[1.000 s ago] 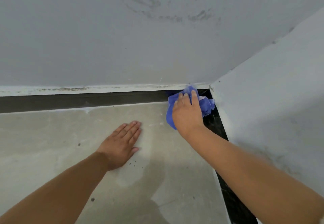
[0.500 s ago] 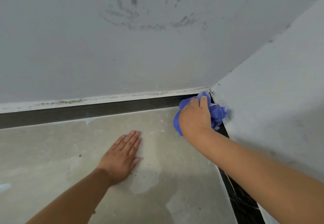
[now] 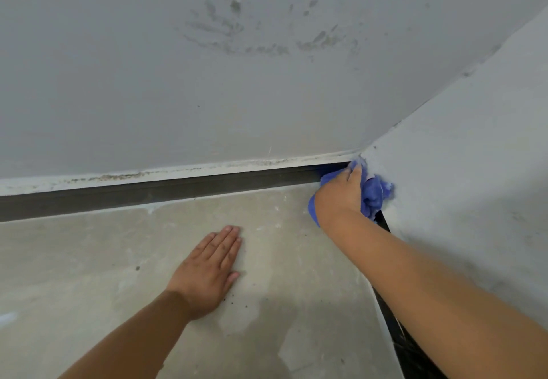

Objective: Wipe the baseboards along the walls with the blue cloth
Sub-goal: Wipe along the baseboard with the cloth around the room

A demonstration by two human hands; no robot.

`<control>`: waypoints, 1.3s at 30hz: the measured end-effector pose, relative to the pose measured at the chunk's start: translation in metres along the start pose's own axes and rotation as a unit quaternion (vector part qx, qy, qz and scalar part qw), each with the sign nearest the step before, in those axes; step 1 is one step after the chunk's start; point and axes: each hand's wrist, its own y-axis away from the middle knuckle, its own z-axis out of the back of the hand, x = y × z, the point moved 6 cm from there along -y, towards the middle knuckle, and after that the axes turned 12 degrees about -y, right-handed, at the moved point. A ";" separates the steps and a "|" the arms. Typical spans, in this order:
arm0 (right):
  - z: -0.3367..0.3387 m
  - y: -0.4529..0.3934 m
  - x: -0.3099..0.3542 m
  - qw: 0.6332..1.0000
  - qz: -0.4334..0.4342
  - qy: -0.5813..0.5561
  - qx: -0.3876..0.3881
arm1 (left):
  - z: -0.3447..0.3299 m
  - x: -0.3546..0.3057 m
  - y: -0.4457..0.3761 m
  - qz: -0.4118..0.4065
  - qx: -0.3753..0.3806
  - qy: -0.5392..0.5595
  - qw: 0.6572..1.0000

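Observation:
A dark baseboard (image 3: 154, 193) runs along the foot of the far grey wall to the corner, where a second dark baseboard (image 3: 396, 328) runs back along the right wall. My right hand (image 3: 341, 196) grips the bunched blue cloth (image 3: 374, 193) and presses it into that corner, covering the end of the far baseboard. Cloth folds bulge out to the right of my fingers. My left hand (image 3: 209, 271) lies flat on the beige floor, fingers straight and together, well short of the baseboard.
The far wall (image 3: 267, 87) has smudged dark marks and a dirty strip just above the baseboard. The right wall (image 3: 474, 177) meets it at the corner. The beige floor (image 3: 89, 274) carries pale patches and small dark specks.
My right hand has pushed the cloth rightward along the far baseboard, deeper into the corner. The left hand has stayed flat on the floor.

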 end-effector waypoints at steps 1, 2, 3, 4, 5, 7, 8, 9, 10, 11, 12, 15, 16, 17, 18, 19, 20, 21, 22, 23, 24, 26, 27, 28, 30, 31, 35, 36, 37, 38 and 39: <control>-0.002 -0.001 0.001 1.000 0.000 -0.006 0.011 | 0.000 0.000 0.000 0.000 -0.004 0.002 1.000; -0.006 -0.001 0.003 1.000 0.003 -0.007 0.022 | -0.001 -0.001 0.001 -0.001 -0.010 0.003 1.000; -0.007 -0.001 0.006 1.000 0.009 -0.003 0.027 | 0.000 -0.002 0.001 -0.002 -0.018 0.002 1.000; -0.006 0.000 0.008 0.999 0.018 0.009 0.026 | 0.000 -0.002 0.000 -0.002 -0.025 0.000 1.000; -0.003 0.000 0.009 0.999 0.024 0.022 0.021 | 0.001 -0.001 -0.001 -0.002 -0.027 -0.001 1.000; 0.003 -0.002 0.008 0.999 0.022 0.041 0.009 | 0.001 -0.001 -0.002 -0.004 -0.022 -0.001 1.000; 0.004 -0.006 0.007 0.999 0.017 0.047 0.007 | 0.001 -0.001 -0.002 -0.003 -0.021 -0.002 1.000; 0.004 -0.010 0.005 0.999 0.009 0.051 0.003 | 0.001 0.000 -0.002 -0.002 -0.020 -0.003 1.000; 0.003 -0.013 0.004 0.999 0.000 0.051 -0.001 | 0.001 0.000 -0.003 -0.003 -0.018 -0.001 1.000; 0.002 -0.016 0.002 0.999 -0.012 0.047 -0.002 | 0.001 0.000 -0.003 -0.005 -0.015 0.000 1.000; 0.000 -0.018 0.002 0.999 -0.022 0.045 -0.002 | 0.001 0.000 -0.002 -0.005 -0.011 0.000 1.000; -0.007 -0.019 0.005 0.998 -0.025 0.061 -0.001 | 0.000 0.000 -0.002 -0.001 -0.009 -0.002 1.000; -0.008 -0.018 0.007 0.997 -0.016 0.073 -0.001 | 0.000 0.000 -0.001 -0.001 -0.012 -0.003 1.000; -0.007 -0.016 0.006 0.996 -0.007 0.085 -0.007 | 0.000 0.000 -0.001 -0.001 -0.017 -0.004 1.000; -0.007 -0.015 0.005 0.996 0.002 0.092 -0.013 | 0.001 0.000 -0.001 -0.001 -0.021 -0.006 1.000; -0.007 -0.014 0.004 0.996 0.010 0.090 -0.014 | 0.001 0.000 -0.002 -0.001 -0.023 -0.006 1.000; -0.011 -0.013 0.004 0.996 0.012 0.086 -0.010 | 0.001 0.000 -0.002 -0.001 -0.023 -0.005 1.000; -0.017 -0.013 0.003 0.996 0.006 0.084 0.003 | 0.001 0.000 -0.002 -0.001 -0.022 -0.004 1.000; -0.023 -0.012 0.004 0.996 0.000 0.091 0.021 | 0.001 0.000 -0.001 -0.001 -0.020 -0.003 1.000; -0.030 -0.009 0.005 0.993 -0.005 0.113 0.036 | 0.001 0.001 -0.001 -0.002 -0.019 -0.002 1.000; -0.035 -0.008 0.008 0.989 -0.005 0.143 0.041 | 0.001 0.001 -0.001 -0.002 -0.017 -0.004 1.000; -0.036 -0.004 0.017 0.986 0.009 0.163 0.034 | 0.002 0.001 -0.001 0.001 -0.012 -0.007 1.000; -0.033 -0.003 0.023 0.986 0.021 0.166 0.024 | 0.001 0.001 -0.002 -0.001 -0.009 -0.006 1.000; -0.028 -0.002 0.026 0.986 0.027 0.167 0.010 | 0.000 0.000 -0.001 -0.004 -0.006 -0.006 1.000; -0.013 -0.004 0.025 0.983 0.019 0.182 -0.018 | 0.000 -0.001 -0.001 -0.006 -0.002 -0.017 1.000; -0.009 -0.007 0.021 0.984 0.011 0.179 -0.024 | 0.000 -0.001 -0.002 -0.007 0.003 -0.020 1.000; -0.004 -0.014 0.006 0.993 0.027 0.107 -0.051 | 0.001 -0.001 -0.002 -0.012 0.022 -0.027 0.999; -0.005 -0.014 0.006 0.992 0.041 0.108 -0.057 | 0.001 -0.001 -0.002 -0.013 0.028 -0.023 0.999; -0.005 -0.013 0.007 0.991 0.053 0.108 -0.057 | 0.001 -0.001 -0.002 -0.012 0.035 -0.019 0.999; -0.007 -0.014 0.008 0.991 0.060 0.107 -0.050 | 0.001 -0.001 -0.002 -0.011 0.039 -0.017 0.999; -0.009 -0.015 0.009 0.992 0.064 0.103 -0.041 | 0.002 -0.001 -0.001 -0.008 0.037 -0.018 0.999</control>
